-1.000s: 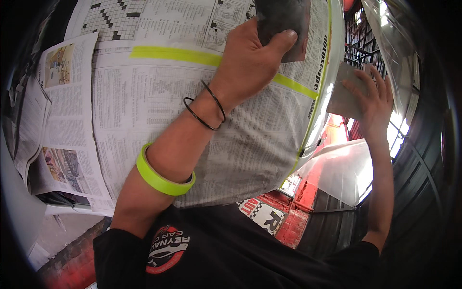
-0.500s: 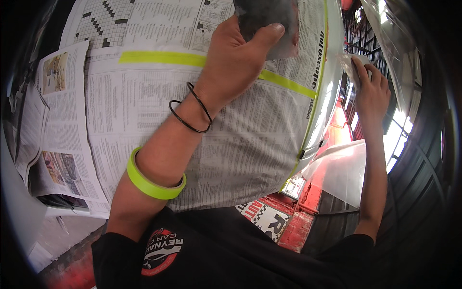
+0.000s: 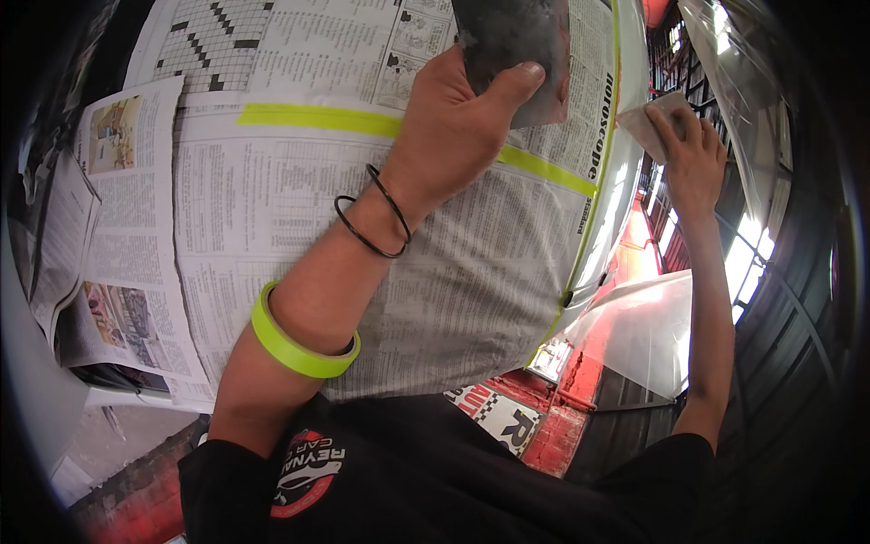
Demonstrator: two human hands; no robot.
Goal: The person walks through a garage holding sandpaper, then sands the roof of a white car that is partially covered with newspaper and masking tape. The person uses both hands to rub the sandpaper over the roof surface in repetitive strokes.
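Observation:
My left hand (image 3: 467, 122) holds a dark grey, dusty flat sheet (image 3: 518, 45) over a newspaper-covered panel, thumb on top and the other fingers hidden. In my right hand (image 3: 693, 172), a greyish flat pad (image 3: 645, 129) meets the white panel edge in view; I cannot tell whether it touches. Newspaper (image 3: 272, 208) covers the curved surface, crossed by a strip of neon yellow tape (image 3: 317, 118). Thin yellow tape (image 3: 580, 263) lines the paper's right border, beside the bare white panel (image 3: 636, 82). A yellow tape roll (image 3: 294, 352) rings my left forearm.
A loose newspaper sheet (image 3: 136, 218) hangs at the left. Clear plastic sheeting (image 3: 648, 326) is at the right, with more at the upper right. Dark corrugated metal (image 3: 788, 363) stands beyond my right arm. A red beam (image 3: 580, 399) and a printed sign (image 3: 503, 417) show below the panel.
The right hand has swung left, bringing the pad closer to the white panel edge and turning its flat face into view. The left hand keeps its grip; the view has shifted slightly.

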